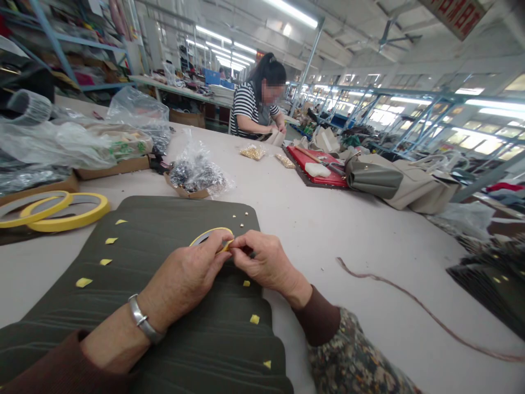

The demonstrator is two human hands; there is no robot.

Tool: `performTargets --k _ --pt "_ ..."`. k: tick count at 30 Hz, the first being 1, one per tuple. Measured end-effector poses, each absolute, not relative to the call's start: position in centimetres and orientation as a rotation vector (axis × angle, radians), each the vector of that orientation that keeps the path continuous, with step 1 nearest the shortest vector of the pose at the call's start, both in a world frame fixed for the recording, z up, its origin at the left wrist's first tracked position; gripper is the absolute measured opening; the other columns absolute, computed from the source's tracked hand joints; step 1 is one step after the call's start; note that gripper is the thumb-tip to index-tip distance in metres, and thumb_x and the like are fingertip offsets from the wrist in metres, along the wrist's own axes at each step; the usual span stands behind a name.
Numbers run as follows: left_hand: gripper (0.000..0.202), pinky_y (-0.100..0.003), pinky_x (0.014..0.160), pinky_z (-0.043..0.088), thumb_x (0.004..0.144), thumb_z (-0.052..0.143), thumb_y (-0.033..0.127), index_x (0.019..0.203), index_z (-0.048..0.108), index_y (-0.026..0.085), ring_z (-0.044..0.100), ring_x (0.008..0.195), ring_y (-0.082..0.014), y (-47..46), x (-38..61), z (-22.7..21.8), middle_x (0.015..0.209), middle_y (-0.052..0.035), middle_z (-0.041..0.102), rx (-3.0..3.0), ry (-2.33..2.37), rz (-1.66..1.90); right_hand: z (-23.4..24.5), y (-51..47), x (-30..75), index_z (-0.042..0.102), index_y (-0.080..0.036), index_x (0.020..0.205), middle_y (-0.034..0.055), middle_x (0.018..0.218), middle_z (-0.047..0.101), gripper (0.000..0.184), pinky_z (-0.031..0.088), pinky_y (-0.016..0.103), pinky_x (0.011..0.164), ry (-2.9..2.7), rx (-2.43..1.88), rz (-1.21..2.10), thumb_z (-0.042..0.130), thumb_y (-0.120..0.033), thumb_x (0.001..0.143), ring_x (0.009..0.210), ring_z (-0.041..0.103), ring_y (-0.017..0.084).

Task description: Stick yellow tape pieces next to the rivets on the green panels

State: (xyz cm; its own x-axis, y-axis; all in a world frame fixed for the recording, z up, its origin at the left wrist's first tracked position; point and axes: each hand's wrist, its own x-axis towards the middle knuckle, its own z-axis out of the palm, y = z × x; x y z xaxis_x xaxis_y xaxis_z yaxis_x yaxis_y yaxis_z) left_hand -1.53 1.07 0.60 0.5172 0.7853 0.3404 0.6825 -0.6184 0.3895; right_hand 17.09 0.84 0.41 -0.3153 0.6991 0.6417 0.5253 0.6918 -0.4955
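Observation:
My left hand (192, 273) grips a roll of yellow tape (211, 232) above a dark olive panel (164, 219). The fingers of my right hand (266, 260) are pinched at the roll's near edge, touching the tape there; whether a torn piece is between them is hidden. Small yellow tape pieces (105, 262) lie along the panel's left side, with more pieces (255, 319) down its right side. Several tiny gold-coloured studs (241, 225) rest near the panel's top right corner.
Two larger yellow tape rolls (88, 213) lie at left. A plastic bag of dark parts (199, 172) stands beyond the panel. A brown cord (394, 284) crosses the table at right, near stacked dark panels (492, 273). Across the table, a person (256, 106) handles beige material.

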Motion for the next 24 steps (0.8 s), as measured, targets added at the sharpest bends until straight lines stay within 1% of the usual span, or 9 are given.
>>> performTargets --k 4,9,11,14,16,18,20,21,24 --pt "0.021 -0.028 0.066 0.049 0.098 0.034 0.032 0.109 0.051 0.023 0.07 0.079 -0.0197 1.0 -1.4 1.0 0.094 -0.0036 0.072 2.501 1.305 0.639 0.3 0.9 17.0 0.067 -0.016 0.079 0.0011 0.069 0.066 0.013 0.047 0.021 0.061 -2.047 -0.958 0.158 0.056 -0.009 0.082 0.06 0.057 0.011" --pt "0.021 -0.029 0.063 0.044 0.098 0.034 0.031 0.102 0.053 0.022 0.067 0.073 -0.0193 1.1 -1.3 1.2 0.088 -0.0028 0.07 2.478 1.387 0.596 -0.1 0.9 16.9 0.067 -0.015 0.081 0.0031 0.071 0.066 0.015 0.048 0.022 0.063 -2.047 -0.995 0.086 0.053 -0.01 0.083 0.063 0.058 0.012" --pt "0.021 -0.029 0.061 0.041 0.098 0.035 0.031 0.095 0.054 0.022 0.065 0.069 -0.0185 1.2 -1.3 1.3 0.082 -0.0017 0.067 2.504 1.407 0.6 0.0 0.7 16.6 0.068 -0.015 0.081 0.0033 0.071 0.065 0.016 0.048 0.023 0.064 -2.02 -1.021 0.089 0.053 -0.01 0.082 0.064 0.059 0.013" --pt "0.025 -0.029 0.058 0.036 0.097 0.034 0.031 0.084 0.053 0.022 0.06 0.062 -0.0167 1.2 -1.1 1.5 0.071 0.0006 0.061 2.547 1.428 0.632 0.5 0.4 15.9 0.07 -0.016 0.078 0.0019 0.069 0.067 0.015 0.048 0.023 0.063 -1.897 -1.139 0.254 0.056 -0.009 0.079 0.063 0.06 0.012" --pt "0.026 -0.028 0.058 0.035 0.097 0.035 0.031 0.081 0.053 0.022 0.057 0.059 -0.0151 1.0 -0.8 1.6 0.068 0.002 0.059 2.548 1.424 0.699 0.8 0.6 15.8 0.07 -0.016 0.076 0.0004 0.066 0.067 0.013 0.048 0.022 0.058 -1.733 -1.258 0.489 0.058 -0.011 0.077 0.059 0.06 0.012" --pt "0.025 -0.027 0.058 0.036 0.097 0.035 0.03 0.083 0.055 0.023 0.056 0.059 -0.0138 0.8 -0.6 1.8 0.069 0.0029 0.06 2.54 1.399 0.754 0.8 1.1 16.1 0.07 -0.015 0.076 -0.001 0.062 0.065 0.011 0.048 0.021 0.052 -1.529 -1.387 0.743 0.059 -0.013 0.077 0.052 0.059 0.011" --pt "0.024 -0.027 0.059 0.037 0.098 0.036 0.031 0.087 0.056 0.023 0.057 0.062 -0.0141 1.0 -0.6 1.7 0.074 0.0022 0.063 2.556 1.406 0.739 0.5 1.9 16.9 0.07 -0.014 0.077 -0.0017 0.06 0.064 0.011 0.049 0.021 0.049 -1.376 -1.483 0.93 0.058 -0.015 0.077 0.049 0.058 0.01" --pt "0.024 -0.027 0.06 0.038 0.098 0.036 0.031 0.089 0.056 0.023 0.059 0.066 -0.0152 1.2 -0.6 1.7 0.078 0.001 0.064 2.577 1.424 0.7 0.2 2.2 17.4 0.07 -0.014 0.078 -0.0017 0.059 0.063 0.012 0.05 0.022 0.049 -1.346 -1.51 0.973 0.058 -0.015 0.077 0.049 0.058 0.01" --pt "0.02 -0.031 0.069 0.042 0.098 0.038 0.028 0.091 0.056 0.021 0.061 0.083 -0.0207 2.4 -0.6 1.1 0.088 -0.0037 0.066 2.652 1.455 0.522 -0.9 3.1 18.8 0.072 -0.014 0.081 -0.0006 0.061 0.065 0.013 0.051 0.022 0.054 -1.451 -1.519 0.915 0.059 -0.017 0.08 0.055 0.061 0.011"
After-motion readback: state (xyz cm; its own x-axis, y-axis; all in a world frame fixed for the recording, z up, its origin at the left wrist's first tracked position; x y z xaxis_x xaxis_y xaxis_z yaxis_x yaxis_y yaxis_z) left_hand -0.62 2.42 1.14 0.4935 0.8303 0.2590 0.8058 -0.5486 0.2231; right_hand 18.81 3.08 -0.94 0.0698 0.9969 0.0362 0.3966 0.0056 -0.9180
